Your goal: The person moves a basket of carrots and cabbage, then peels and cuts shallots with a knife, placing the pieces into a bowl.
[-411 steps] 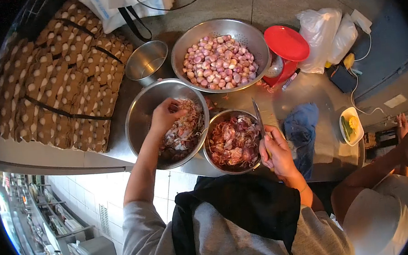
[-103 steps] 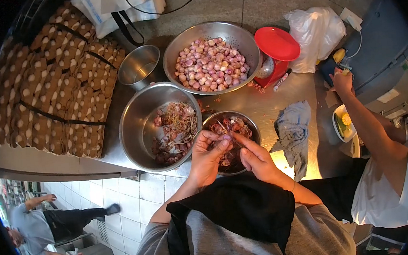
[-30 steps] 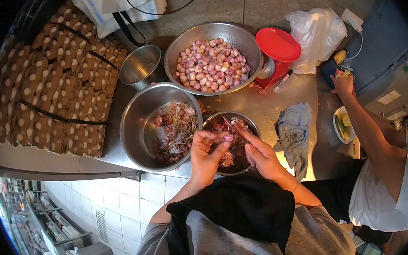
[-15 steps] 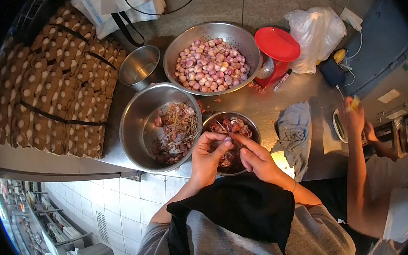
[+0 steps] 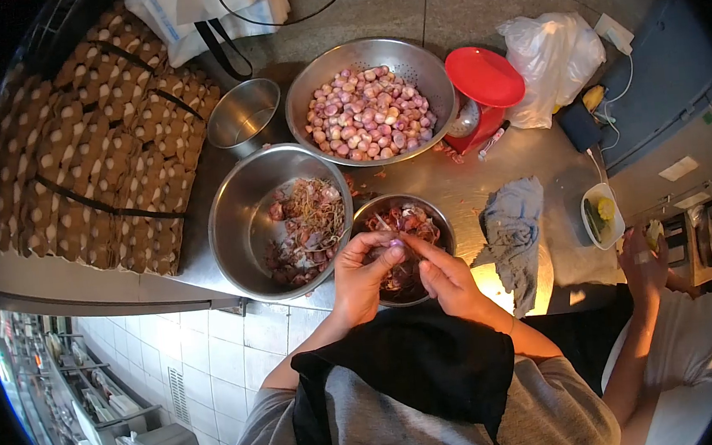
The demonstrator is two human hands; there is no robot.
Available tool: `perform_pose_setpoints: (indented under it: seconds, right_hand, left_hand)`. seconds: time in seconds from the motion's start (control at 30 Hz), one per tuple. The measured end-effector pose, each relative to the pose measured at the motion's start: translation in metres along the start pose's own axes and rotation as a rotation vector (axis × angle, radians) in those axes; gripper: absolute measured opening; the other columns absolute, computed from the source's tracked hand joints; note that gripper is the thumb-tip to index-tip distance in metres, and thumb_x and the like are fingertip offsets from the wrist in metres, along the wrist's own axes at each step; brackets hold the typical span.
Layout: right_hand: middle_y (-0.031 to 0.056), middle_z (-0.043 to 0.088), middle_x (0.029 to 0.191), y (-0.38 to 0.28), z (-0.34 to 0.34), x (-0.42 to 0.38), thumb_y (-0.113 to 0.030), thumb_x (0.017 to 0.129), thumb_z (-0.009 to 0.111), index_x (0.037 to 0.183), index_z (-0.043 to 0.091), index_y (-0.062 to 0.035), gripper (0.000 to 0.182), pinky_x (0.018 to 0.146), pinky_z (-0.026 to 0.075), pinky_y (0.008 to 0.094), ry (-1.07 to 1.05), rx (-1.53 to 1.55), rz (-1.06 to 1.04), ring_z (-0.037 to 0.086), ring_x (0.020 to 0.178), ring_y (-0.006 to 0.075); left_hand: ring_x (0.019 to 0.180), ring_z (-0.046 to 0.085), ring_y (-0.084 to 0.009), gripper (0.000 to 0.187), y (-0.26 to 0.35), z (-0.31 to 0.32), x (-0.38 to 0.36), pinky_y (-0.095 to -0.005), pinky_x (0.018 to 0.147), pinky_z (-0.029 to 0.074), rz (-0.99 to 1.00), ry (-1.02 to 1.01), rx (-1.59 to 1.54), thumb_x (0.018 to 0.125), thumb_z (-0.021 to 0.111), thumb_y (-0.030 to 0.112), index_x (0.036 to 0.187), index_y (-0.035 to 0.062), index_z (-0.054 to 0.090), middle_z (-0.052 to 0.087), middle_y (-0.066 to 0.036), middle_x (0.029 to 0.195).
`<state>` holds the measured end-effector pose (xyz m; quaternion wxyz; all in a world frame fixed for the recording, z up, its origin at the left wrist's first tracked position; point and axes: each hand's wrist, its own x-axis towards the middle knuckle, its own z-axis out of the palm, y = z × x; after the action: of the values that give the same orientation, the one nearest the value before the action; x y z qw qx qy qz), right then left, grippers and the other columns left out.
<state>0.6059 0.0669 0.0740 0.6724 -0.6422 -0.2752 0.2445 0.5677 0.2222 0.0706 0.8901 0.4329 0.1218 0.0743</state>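
Observation:
My left hand point(image 5: 360, 276) pinches a small purple shallot point(image 5: 395, 244) between thumb and fingertips. My right hand point(image 5: 452, 275) is closed, with its fingertips right against the shallot; what it grips is too small to make out. Both hands are over the near rim of a small steel bowl point(image 5: 446, 225) holding reddish skins and shallots. Left of it, a larger steel bowl point(image 5: 230, 211) contains unpeeled shallots and dry, stringy peelings point(image 5: 318, 213). Behind stands a wide steel colander point(image 5: 438, 90) full of peeled shallots point(image 5: 368, 113).
Stacked egg trays point(image 5: 90, 143) stand at left beside an empty steel pot point(image 5: 243, 118). A red scale point(image 5: 483, 87), plastic bag point(image 5: 552, 61) and grey cloth point(image 5: 511, 231) lie to the right. A co-worker's hand point(image 5: 644, 267) holds something yellow near a white dish point(image 5: 604, 236).
My right fingertips have shifted slightly at the shallot; my left hand stays put. The co-worker's hands have moved down towards their body, revealing the white dish.

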Motion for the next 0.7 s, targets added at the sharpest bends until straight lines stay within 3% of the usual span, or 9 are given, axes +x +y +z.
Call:
perform_pose_setpoints:
  seconds: [0.17,0.37,0.7]
  right_hand:
    - [-0.003,0.04,0.065,-0.005,-0.004,0.001,-0.016,0.093,0.039,0.132,0.034,-0.006,0.041,0.05,0.032,0.0174,-0.036,0.228,0.087,0.036,0.054,0.0042]
    - [-0.0032,0.038,0.063,-0.01,0.0,0.0,-0.018,0.094,0.038,0.133,0.033,-0.0063,0.041,0.049,0.032,0.0173,-0.041,0.123,0.077,0.036,0.053,0.0045]
    - [-0.0022,0.038,0.06,-0.001,-0.005,0.001,-0.022,0.095,0.036,0.131,0.036,-0.0044,0.04,0.047,0.032,0.0178,0.016,0.284,0.143,0.037,0.051,0.0054]
  left_hand:
    - [0.08,0.058,-0.0115,0.014,0.0,0.001,0.0,-0.0248,0.074,0.05,-0.033,0.015,-0.005,0.077,0.062,-0.001,0.09,0.0021,0.057,0.059,-0.006,0.091]
    - [0.083,0.057,-0.0118,0.014,-0.003,-0.006,0.001,-0.0258,0.076,0.049,-0.02,-0.028,-0.022,0.079,0.061,0.0,0.092,0.0027,0.056,0.058,-0.005,0.093]
    - [0.09,0.057,-0.0142,0.02,0.0,-0.002,0.002,-0.029,0.081,0.049,-0.037,-0.063,-0.031,0.084,0.054,0.0,0.103,0.0045,0.052,0.058,-0.006,0.097]
